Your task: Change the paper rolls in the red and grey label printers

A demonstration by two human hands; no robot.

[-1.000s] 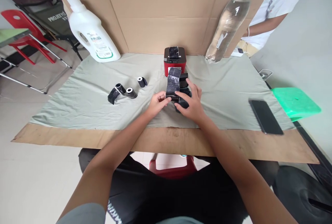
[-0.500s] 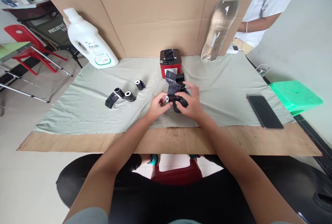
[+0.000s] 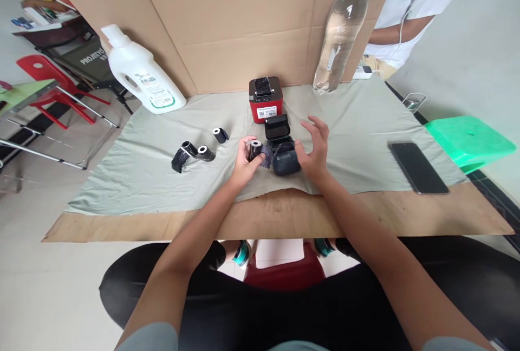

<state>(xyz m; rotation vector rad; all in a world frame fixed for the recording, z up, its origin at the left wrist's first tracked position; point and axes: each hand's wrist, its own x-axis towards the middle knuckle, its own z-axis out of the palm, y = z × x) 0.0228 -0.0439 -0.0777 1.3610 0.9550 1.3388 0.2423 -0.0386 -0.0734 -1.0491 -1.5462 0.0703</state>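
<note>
My left hand (image 3: 242, 169) is closed around a black roll (image 3: 255, 150) with a white core, whose loose dark end hangs toward the right. Just right of it, a small black device (image 3: 286, 162), which looks like a portable printer, lies with its hinged lid (image 3: 277, 125) up. My right hand (image 3: 316, 151) is open beside the device, fingers apart and holding nothing; its thumb is close to the device's right side, and I cannot tell whether it touches. Behind stands a red and black printer-like box (image 3: 266, 106) with a dark strip on top.
Several black rolls (image 3: 205, 153) lie at left, one partly unwound. A white jug (image 3: 143, 72) and a water bottle (image 3: 341, 34) stand at the cardboard (image 3: 244, 20). A phone (image 3: 417, 168) lies at right near a green stool (image 3: 471, 140). A person in white (image 3: 406, 26) is behind.
The roll, earlier between both hands over the device with its strip stretched up, is now in my left hand at the device's left. My right hand has let go and moved right, opening.
</note>
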